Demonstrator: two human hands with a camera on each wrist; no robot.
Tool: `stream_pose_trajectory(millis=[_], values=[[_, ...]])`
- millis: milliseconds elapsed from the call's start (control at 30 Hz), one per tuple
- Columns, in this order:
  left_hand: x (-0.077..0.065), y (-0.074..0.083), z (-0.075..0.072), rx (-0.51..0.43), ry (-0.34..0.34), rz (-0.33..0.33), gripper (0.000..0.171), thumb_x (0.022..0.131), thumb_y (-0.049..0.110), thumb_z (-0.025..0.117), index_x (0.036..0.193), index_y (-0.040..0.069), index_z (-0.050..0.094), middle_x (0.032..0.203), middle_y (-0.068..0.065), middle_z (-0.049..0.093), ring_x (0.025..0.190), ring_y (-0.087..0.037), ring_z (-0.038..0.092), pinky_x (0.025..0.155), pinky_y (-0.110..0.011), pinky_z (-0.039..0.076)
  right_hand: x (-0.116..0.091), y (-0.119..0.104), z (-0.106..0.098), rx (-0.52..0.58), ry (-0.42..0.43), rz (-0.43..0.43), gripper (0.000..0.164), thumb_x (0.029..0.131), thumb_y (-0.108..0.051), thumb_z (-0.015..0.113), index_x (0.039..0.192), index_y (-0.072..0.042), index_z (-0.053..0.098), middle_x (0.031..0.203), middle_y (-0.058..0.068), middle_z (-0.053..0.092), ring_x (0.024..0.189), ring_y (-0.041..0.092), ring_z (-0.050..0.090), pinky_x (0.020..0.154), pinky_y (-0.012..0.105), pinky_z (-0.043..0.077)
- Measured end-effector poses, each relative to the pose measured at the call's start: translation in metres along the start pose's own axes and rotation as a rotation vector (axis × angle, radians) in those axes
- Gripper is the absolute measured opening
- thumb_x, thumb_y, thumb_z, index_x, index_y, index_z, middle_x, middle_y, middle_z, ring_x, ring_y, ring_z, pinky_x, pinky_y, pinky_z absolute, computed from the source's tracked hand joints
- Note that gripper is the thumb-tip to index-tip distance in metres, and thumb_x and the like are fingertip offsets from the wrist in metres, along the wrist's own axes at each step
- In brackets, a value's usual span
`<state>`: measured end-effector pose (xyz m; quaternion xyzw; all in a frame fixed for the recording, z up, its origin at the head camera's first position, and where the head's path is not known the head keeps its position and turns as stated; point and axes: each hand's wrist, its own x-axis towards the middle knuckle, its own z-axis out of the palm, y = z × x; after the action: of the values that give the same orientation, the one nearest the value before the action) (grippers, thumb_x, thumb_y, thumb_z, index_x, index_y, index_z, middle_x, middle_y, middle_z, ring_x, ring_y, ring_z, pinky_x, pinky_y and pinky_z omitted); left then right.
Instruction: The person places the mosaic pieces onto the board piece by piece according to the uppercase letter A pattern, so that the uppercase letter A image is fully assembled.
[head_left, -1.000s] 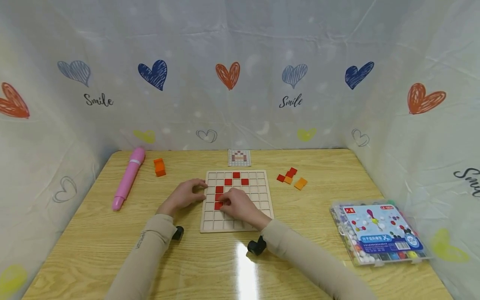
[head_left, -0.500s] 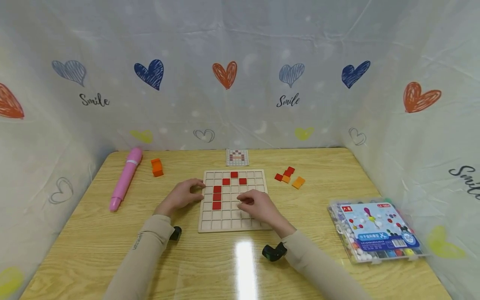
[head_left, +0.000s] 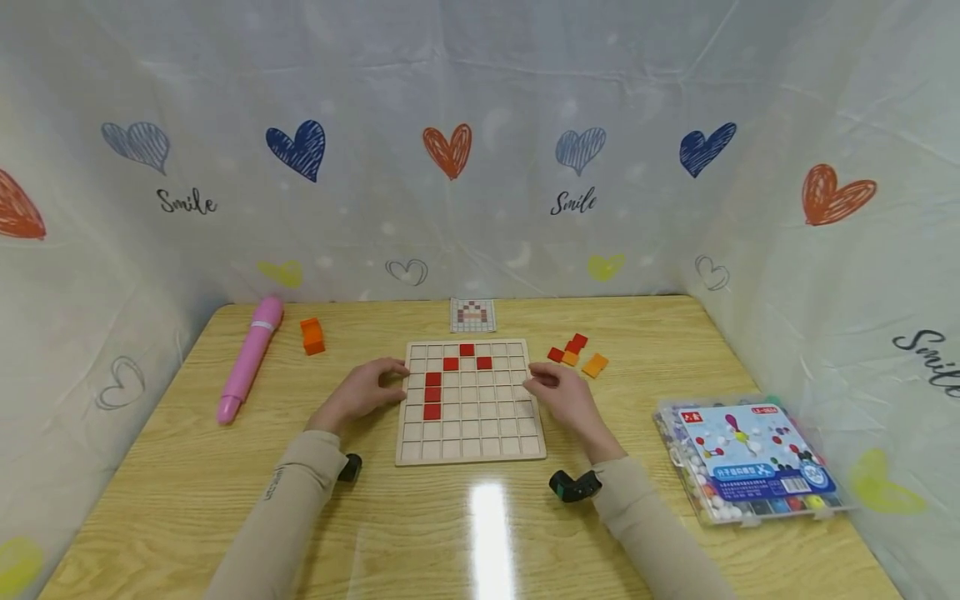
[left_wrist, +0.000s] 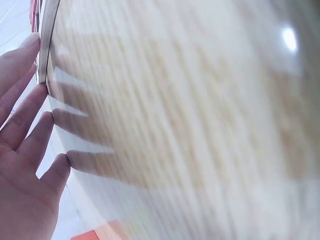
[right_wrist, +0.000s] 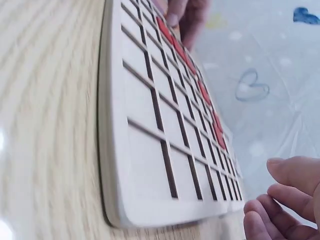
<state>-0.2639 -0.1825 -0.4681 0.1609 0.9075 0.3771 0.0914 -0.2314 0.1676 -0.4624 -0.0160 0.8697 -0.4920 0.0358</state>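
Note:
A square wooden grid board (head_left: 480, 433) lies mid-table. Several red square tiles (head_left: 432, 394) sit in its cells, one group running down the left part and others near the top. At the board's left edge rests my left hand (head_left: 365, 390); in the left wrist view its fingertips (left_wrist: 47, 116) are extended and the thumb lies along the edge. My right hand (head_left: 567, 397) is beside the board's right edge, fingers loosely bent with nothing visible in them. Beyond it lie loose red tiles (head_left: 577, 342) and orange tiles (head_left: 596, 365).
A small card (head_left: 472, 315) with a coloured grid pattern lies behind the board. On the left are a pink stick-shaped object (head_left: 251, 358) and an orange block-like pile (head_left: 312, 337). A clear plastic case of coloured balls (head_left: 753, 462) lies on the right.
My right hand has lifted off the left column of red tiles and moved right across the board to its right edge. My left hand stays at the left edge.

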Motion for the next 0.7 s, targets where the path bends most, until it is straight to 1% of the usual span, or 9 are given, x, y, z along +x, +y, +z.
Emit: stream_pose_trajectory(millis=[167,233,433,567,700], values=[[-0.001,0.000,0.000,0.004,0.000,-0.008,0.036,0.088,0.010,0.072,0.122,0.001,0.065,0.142,-0.018,0.050,0.138,-0.040,0.035,0.115,-0.054,0.025,0.013,0.013,-0.006,0.072,0.024,0.104,0.050,0.095,-0.028,0.065,0.139,-0.007,0.054,0.133,0.011,0.058,0.121,0.026,0.054,0.099,0.043,0.047],[-0.002,0.000,0.000,0.003,-0.002,-0.011,0.036,0.088,0.010,0.072,0.122,0.002,0.064,0.143,-0.018,0.050,0.138,-0.040,0.035,0.115,-0.054,0.025,0.017,0.017,-0.008,0.093,0.040,0.132,0.052,0.095,-0.027,0.065,0.141,-0.006,0.051,0.135,0.012,0.056,0.123,0.028,0.052,0.100,0.044,0.046],[-0.001,0.000,0.000,-0.002,-0.003,-0.013,0.037,0.089,0.011,0.072,0.123,0.002,0.064,0.144,-0.018,0.049,0.139,-0.040,0.034,0.115,-0.055,0.025,0.024,0.023,-0.015,0.117,0.099,0.175,0.057,0.096,-0.026,0.064,0.143,-0.001,0.046,0.135,0.018,0.054,0.124,0.030,0.051,0.102,0.044,0.045],[-0.001,0.002,-0.001,-0.005,-0.006,-0.017,0.037,0.089,0.011,0.072,0.124,0.002,0.064,0.144,-0.018,0.049,0.139,-0.040,0.033,0.115,-0.055,0.025,0.027,0.026,-0.022,0.122,0.110,0.208,0.058,0.097,-0.026,0.061,0.145,0.001,0.043,0.135,0.020,0.054,0.123,0.032,0.050,0.099,0.042,0.045],[-0.002,0.002,-0.001,-0.003,-0.004,-0.018,0.037,0.089,0.011,0.072,0.124,0.002,0.064,0.143,-0.018,0.049,0.139,-0.040,0.034,0.115,-0.054,0.025,0.028,0.030,-0.030,0.115,0.128,0.207,0.055,0.098,-0.023,0.060,0.145,0.002,0.044,0.136,0.020,0.052,0.124,0.032,0.049,0.098,0.041,0.045]])
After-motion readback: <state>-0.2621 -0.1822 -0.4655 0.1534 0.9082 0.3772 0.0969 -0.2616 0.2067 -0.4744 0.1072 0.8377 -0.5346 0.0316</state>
